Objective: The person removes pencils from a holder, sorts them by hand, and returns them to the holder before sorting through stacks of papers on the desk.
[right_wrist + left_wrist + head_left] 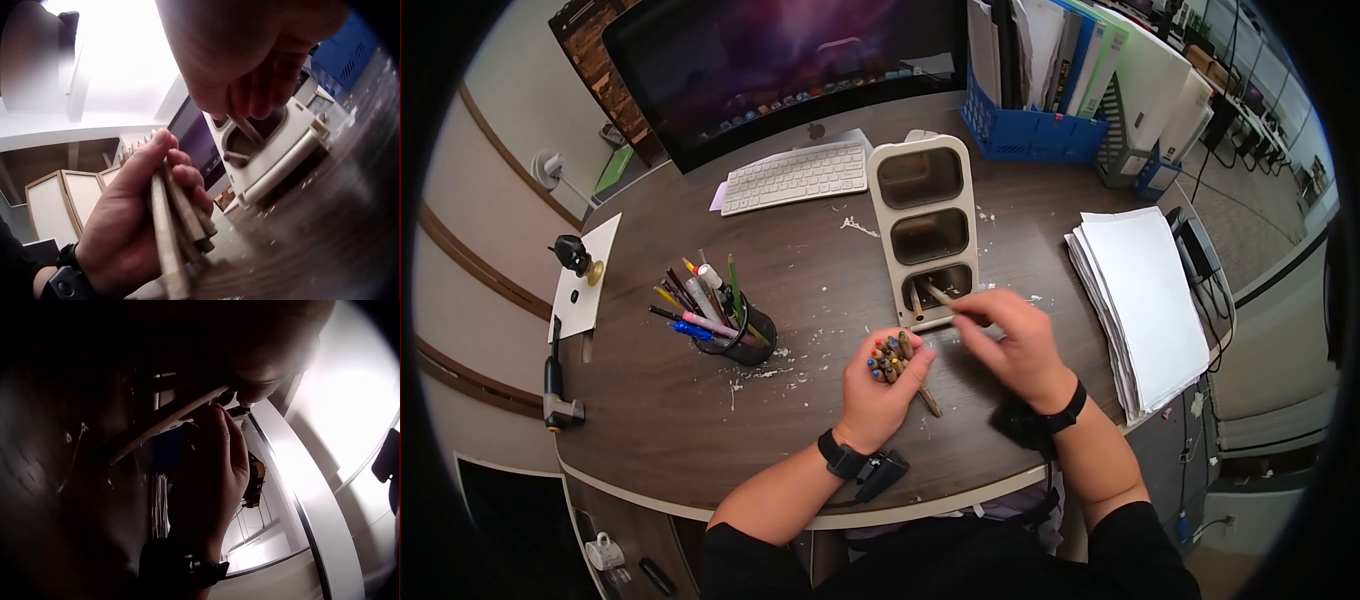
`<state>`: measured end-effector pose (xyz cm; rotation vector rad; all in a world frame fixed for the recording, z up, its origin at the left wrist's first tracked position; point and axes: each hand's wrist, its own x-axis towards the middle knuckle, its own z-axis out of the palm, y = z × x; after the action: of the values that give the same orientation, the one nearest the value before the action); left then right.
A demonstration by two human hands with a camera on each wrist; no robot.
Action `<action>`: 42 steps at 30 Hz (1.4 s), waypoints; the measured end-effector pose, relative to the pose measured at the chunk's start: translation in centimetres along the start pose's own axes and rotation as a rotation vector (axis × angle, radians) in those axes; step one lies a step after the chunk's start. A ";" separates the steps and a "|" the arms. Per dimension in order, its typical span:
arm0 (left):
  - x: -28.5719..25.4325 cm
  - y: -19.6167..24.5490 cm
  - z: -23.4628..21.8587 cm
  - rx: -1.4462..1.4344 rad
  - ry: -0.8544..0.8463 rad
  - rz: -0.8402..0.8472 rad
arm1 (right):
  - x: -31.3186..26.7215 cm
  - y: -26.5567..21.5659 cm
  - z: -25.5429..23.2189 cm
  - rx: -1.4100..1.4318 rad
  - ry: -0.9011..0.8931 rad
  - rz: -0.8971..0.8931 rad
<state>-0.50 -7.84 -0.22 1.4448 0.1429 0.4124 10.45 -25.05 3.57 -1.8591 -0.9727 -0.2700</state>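
Observation:
A bundle of wooden colored pencils (890, 362) with several tip colors is gripped in my left hand (870, 400). One pencil of the bundle slants out below toward the desk. The right wrist view shows the bundle's blunt ends (172, 250) under the left palm. My right hand (1018, 345) pinches a single pencil (938, 294), whose far end reaches into the lowest compartment of a cream three-compartment holder (882, 240). Another pencil (916, 303) leans in that same compartment. The upper two compartments show no pencils.
Left of the holder stands a black mesh cup (755, 340) of pens. Behind are a keyboard (800, 183) and monitor (790, 70). A paper stack (1140, 300) lies right, with a blue file box (1030, 135) beyond. White scraps (775, 373) dot the desk.

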 end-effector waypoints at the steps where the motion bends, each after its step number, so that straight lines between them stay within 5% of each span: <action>1: 0.0 0.1 0.0 0.001 -0.004 -0.001 | -0.1 0.1 0.5 0.022 -0.044 -0.001; 7: 0.6 0.0 -0.1 -0.104 0.134 -0.041 | -0.3 -0.8 0.9 0.103 -0.064 0.151; 11: 1.4 -0.3 -0.3 -0.279 0.180 -0.086 | -0.7 -0.9 0.3 0.186 -0.493 0.155; 17: 2.0 -0.6 -0.7 -0.456 0.235 -0.060 | -0.5 -0.6 -0.3 0.207 -0.261 0.047; 21: 2.0 -0.4 -0.6 -0.455 0.276 -0.067 | -0.8 -1.3 -0.1 0.129 -0.559 0.147; 24: 2.2 -0.6 -0.8 -0.503 0.300 -0.077 | -1.3 -1.1 0.6 0.215 -0.488 0.142; 27: 2.4 -0.5 -0.7 -0.460 0.335 -0.062 | -0.3 -0.9 -0.9 0.156 0.008 -0.132; 30: 2.2 -0.6 -0.7 -0.407 0.268 -0.119 | 0.0 0.6 -1.9 0.165 0.299 -0.165; 36: 1.0 0.5 -0.3 0.045 0.159 -0.011 | -0.1 0.2 0.1 -0.012 0.034 0.006; 42: 0.8 -0.5 -0.4 0.104 -0.035 0.008 | -0.5 0.3 1.3 0.062 -0.123 0.050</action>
<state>0.19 -7.18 -0.66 1.5542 0.1320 0.3907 10.02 -24.27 2.43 -1.8573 -1.0049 -0.0955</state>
